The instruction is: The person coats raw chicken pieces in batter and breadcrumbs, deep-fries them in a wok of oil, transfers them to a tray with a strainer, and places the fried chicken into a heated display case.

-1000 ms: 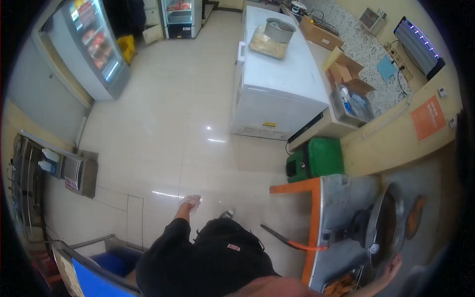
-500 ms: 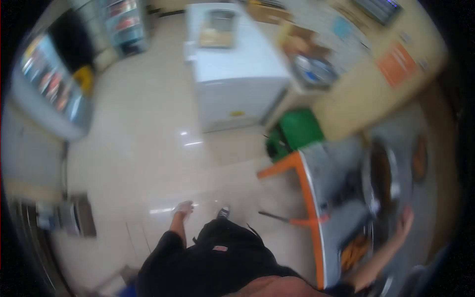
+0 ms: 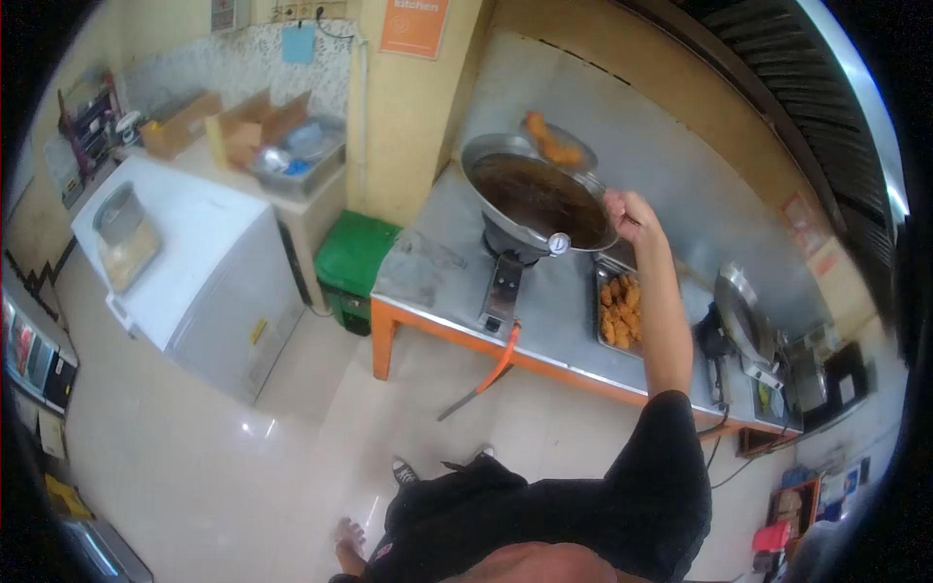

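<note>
My right hand [image 3: 632, 216] is closed at the right rim of a wide metal wok [image 3: 501, 204] of dark oil [image 3: 544, 199]. What its fingers grip is hidden. A round dial thermometer [image 3: 559, 243] sits at the wok's front rim. The wok stands on a gas burner [image 3: 503, 291]. Behind it is an oval metal dish or strainer [image 3: 580, 148] with an orange-brown fried piece [image 3: 554, 144]. Below my right wrist lies a tray of fried pieces [image 3: 620, 309], partly covered by my forearm. My left hand [image 3: 350, 534] hangs low over the floor, fingers apart, holding nothing.
An orange gas hose [image 3: 505, 355] droops over the front edge of the steel table [image 3: 428, 282]. A second wok [image 3: 743, 311] stands further right. A green bin [image 3: 355, 255] and a white chest freezer [image 3: 209, 262] stand left of the table.
My view has turned right toward the wok, and the blur has cleared. My right hand, stretched out with fingers extended before, is now closed at the wok's rim. My left hand still hangs low.
</note>
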Demonstrator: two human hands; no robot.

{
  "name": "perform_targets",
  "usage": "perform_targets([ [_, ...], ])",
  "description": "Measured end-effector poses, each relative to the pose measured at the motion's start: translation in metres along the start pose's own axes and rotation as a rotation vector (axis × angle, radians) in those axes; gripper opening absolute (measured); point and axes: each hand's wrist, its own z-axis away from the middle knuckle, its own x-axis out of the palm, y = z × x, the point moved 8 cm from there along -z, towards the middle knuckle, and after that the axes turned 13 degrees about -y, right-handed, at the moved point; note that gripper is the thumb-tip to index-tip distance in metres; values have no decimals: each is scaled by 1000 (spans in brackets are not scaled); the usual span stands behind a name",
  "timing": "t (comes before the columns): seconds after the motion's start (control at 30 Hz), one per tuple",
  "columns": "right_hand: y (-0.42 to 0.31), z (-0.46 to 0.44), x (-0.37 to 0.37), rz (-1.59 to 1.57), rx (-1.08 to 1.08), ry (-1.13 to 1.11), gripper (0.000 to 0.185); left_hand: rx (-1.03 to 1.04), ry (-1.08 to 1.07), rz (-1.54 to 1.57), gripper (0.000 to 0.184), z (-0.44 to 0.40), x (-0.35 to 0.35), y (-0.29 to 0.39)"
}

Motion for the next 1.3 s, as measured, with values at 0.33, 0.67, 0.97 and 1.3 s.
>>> perform_targets([
  [0.33, -6, 28, 10, 191, -5, -16, 5, -2, 34, -138, 36, 11, 54, 49],
  [0.67, -42, 66, -93, 63, -93, 9, 12, 100, 37, -233, 48, 19, 104, 38],
  [0.97, -111, 137, -283, 336, -119, 339, 21, 44, -127, -343, 54, 35, 199, -57],
  [1.3, -11, 72, -546, 1406, 101, 464, 26, 33, 16, -322, 46, 20, 244, -102],
])
